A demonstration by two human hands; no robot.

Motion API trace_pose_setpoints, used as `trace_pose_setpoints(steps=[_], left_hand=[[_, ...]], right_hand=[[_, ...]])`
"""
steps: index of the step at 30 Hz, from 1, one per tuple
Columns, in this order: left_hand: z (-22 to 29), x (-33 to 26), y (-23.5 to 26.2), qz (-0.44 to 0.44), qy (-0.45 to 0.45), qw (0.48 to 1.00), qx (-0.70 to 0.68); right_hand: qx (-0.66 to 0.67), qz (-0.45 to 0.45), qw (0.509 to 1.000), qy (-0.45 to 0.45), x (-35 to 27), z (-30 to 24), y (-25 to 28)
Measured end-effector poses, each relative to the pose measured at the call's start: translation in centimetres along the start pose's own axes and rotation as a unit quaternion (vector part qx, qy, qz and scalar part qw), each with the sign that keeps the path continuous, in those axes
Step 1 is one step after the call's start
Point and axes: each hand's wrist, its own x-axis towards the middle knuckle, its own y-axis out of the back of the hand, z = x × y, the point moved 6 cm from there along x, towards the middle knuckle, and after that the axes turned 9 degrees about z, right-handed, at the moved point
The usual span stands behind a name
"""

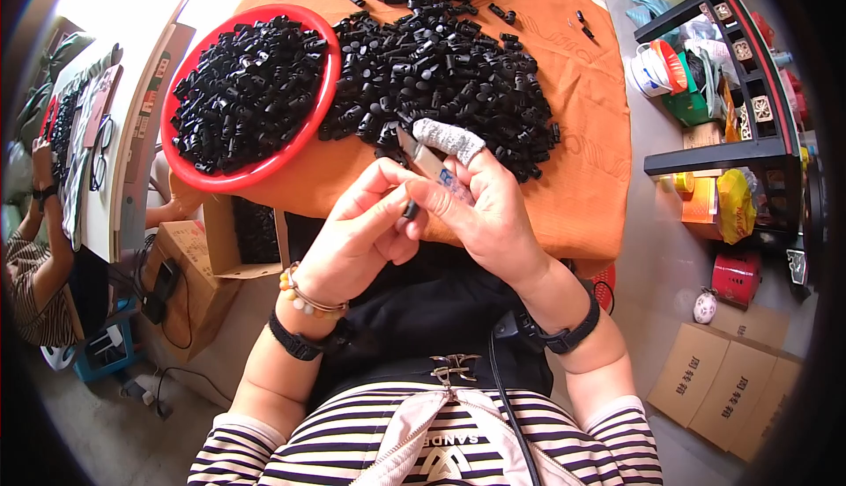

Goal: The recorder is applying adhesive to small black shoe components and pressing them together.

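Note:
Just over the near edge of the orange-covered table, my two hands meet. My left hand (366, 222) pinches a small black cylindrical part (411, 210) between thumb and fingers. My right hand (493, 217) is closed round a flat pale tool (432, 165) with blue marks; its narrow end points up and left toward the pile, and its exact kind is unclear. A grey cloth sleeve (448, 138) covers one right finger. The right thumb comes close to the left fingertips, beside the black part. Beyond my hands lies a large heap of similar black parts (441, 72).
A red basin (333, 76) full of black parts stands at the left of the table (582, 142). Open cardboard box (220, 239) below it. At far left, another person's arm (53, 222) reaches over a white table. A black shelf (687, 162) and flattened cartons (723, 389) are at right.

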Motion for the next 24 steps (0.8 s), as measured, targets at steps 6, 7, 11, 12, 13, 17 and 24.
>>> trace_pose_setpoints(steps=[6,7,11,12,13,17,24], left_hand=[[4.9,-0.4,2.9,0.15,-0.158,0.975,0.035],[6.4,-0.5,3.9,0.17,-0.193,0.966,0.025],[12.1,-2.2,6.7,0.25,-0.33,0.91,0.016],[13.3,-2.5,6.3,0.204,-0.339,0.917,0.05],[13.3,-2.5,6.1,0.204,-0.339,0.917,0.049],[13.3,-2.9,5.8,0.221,-0.345,0.908,0.084],[6.9,-0.8,3.6,0.137,-0.181,0.965,0.134]], right_hand=[[-0.031,0.056,0.997,0.039,0.4,-0.7,3.8],[-0.015,0.074,0.996,0.043,0.3,-0.7,4.6],[-0.132,0.122,0.981,0.068,-0.3,-0.3,8.0],[-0.172,0.134,0.972,0.084,-0.4,0.1,8.5],[-0.172,0.135,0.972,0.084,-0.7,0.5,8.6],[-0.325,0.146,0.921,0.157,-1.5,1.2,8.7],[-0.476,0.146,0.842,0.208,-1.4,0.6,6.6]])
